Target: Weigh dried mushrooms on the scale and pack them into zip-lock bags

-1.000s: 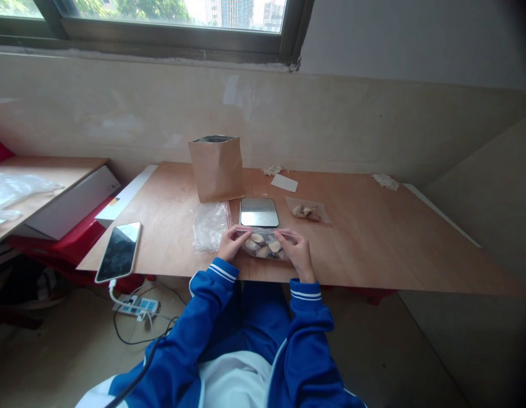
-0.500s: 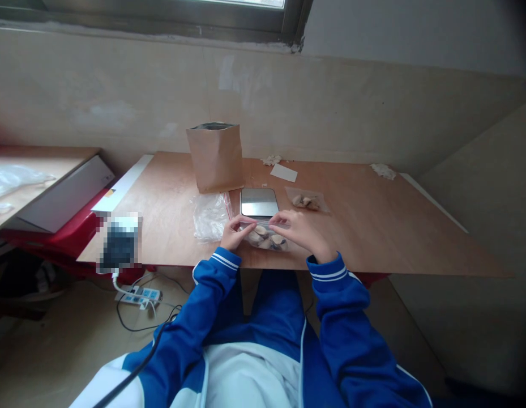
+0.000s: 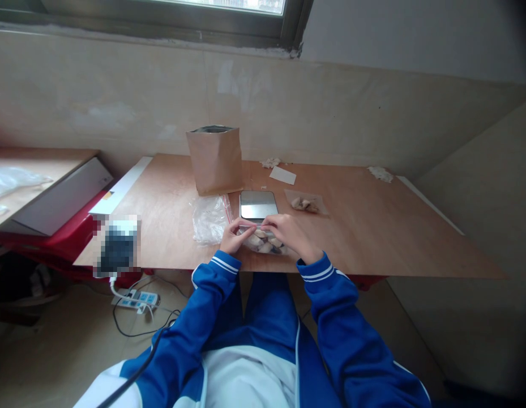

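A clear zip bag [image 3: 266,245] with several pale, dark-edged pieces in it lies at the table's front edge. My left hand [image 3: 236,236] pinches the bag's top edge at its left end. With thumb and fingers closed, my right hand [image 3: 287,231] grips the same edge close beside the left fingertips. Just beyond the hands sits a small scale [image 3: 259,204] with a shiny metal plate. A heap of clear plastic bags [image 3: 209,220] with a red stripe lies left of the scale. Another filled clear bag [image 3: 306,203] rests to the right.
An open brown paper pouch [image 3: 215,161] stands behind the plastic bags. A white card [image 3: 283,175] and pale scraps [image 3: 380,174] lie towards the back of the wooden table [image 3: 373,232]. At the left, a blurred-out phone [image 3: 117,246] hangs over the front edge, its cable running to a power strip [image 3: 137,299].
My right hand has slid left along the bag's top edge, closer to my left hand. The left hand keeps its pinch in nearly the same place.
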### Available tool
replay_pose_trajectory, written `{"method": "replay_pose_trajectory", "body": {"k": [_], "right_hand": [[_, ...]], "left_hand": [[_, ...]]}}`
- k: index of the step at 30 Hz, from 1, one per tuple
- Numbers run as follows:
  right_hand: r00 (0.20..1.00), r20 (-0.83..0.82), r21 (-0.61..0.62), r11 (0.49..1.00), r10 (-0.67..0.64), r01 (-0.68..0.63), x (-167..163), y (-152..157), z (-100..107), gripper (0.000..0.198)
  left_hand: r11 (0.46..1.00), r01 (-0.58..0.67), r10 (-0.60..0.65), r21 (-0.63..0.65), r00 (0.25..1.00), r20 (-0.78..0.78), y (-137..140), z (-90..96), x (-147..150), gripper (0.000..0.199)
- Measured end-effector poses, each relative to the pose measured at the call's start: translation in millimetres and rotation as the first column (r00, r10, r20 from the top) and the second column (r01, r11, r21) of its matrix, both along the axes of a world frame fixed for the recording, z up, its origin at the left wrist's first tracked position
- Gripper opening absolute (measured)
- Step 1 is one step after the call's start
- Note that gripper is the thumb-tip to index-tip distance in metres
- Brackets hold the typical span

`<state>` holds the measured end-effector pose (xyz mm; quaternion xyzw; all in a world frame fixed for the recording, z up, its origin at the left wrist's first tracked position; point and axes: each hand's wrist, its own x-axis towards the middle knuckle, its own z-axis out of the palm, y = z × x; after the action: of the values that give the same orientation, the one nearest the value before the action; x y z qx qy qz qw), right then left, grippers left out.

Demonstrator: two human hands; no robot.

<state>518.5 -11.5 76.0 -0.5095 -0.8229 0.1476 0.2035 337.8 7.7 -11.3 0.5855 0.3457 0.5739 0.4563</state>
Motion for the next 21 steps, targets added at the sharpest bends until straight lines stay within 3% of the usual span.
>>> {"method": "replay_pose_trajectory", "body": {"k": [4,21], "right_hand": [[0.992,0.121,0.093,0.996,-0.023,0.011,-6,-3,-2,0.014],[0.959,0.281,0.116,0.993,-0.039,0.007,-25,0,7,0.019]], "left_hand": [[1.000,-0.009,0.009,0.030,1.000,0.002,1,-1.8,0,0.014],[0.989,-0.126,0.139,-0.082,0.973,0.186,1,-3.8,1,0.028]]}}
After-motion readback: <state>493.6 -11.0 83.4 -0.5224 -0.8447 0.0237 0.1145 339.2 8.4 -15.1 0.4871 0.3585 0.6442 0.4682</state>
